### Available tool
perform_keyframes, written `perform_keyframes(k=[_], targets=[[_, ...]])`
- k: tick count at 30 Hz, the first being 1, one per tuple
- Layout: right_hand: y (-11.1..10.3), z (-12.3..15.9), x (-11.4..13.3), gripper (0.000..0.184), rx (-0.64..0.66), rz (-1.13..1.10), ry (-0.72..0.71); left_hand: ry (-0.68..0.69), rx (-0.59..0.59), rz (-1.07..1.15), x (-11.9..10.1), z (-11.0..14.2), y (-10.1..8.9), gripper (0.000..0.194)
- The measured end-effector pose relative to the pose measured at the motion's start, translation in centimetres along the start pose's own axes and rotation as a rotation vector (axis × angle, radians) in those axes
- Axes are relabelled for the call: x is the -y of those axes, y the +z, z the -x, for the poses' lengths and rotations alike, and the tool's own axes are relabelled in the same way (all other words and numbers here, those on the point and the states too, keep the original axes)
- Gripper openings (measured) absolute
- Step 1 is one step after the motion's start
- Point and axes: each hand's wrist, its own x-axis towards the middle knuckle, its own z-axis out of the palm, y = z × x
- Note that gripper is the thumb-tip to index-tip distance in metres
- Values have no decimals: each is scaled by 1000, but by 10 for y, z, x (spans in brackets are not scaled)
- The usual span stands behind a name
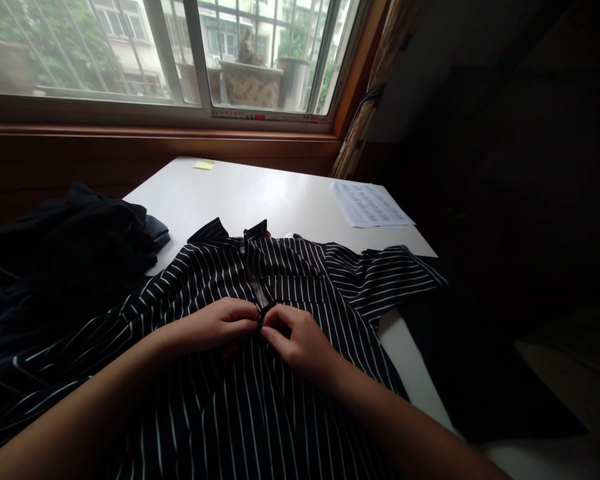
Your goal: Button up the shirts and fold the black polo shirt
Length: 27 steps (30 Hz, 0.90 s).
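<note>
White table (260, 193), illegible papers (373, 205), 2 hands (300, 340) on striped shirt (300, 263).

Both forearms extend inward and upward from the lower corners, bare and converging at centre, with the left hand (226, 322) palm-down and the right hand (299, 337) opposite, each showing thumb and curled index finger closed in a pinch, fingertips nearly meeting.
</note>
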Motion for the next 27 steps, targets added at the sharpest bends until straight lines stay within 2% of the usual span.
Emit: perform_keyframes(k=[13,17,23,27], targets=[[-4,0,0,5,24,-130,119,-13,67,49,-1,1,-5,27],[-4,0,-1,6,24,-147,139,63,64,-69,-1,-2,-5,27],[-1,1,-3,6,-3,-113,135,280,12,-300,-2,-4,0,22],[0,1,-2,6,-9,-112,129,325,-7,-331,-2,-2,1,19]])
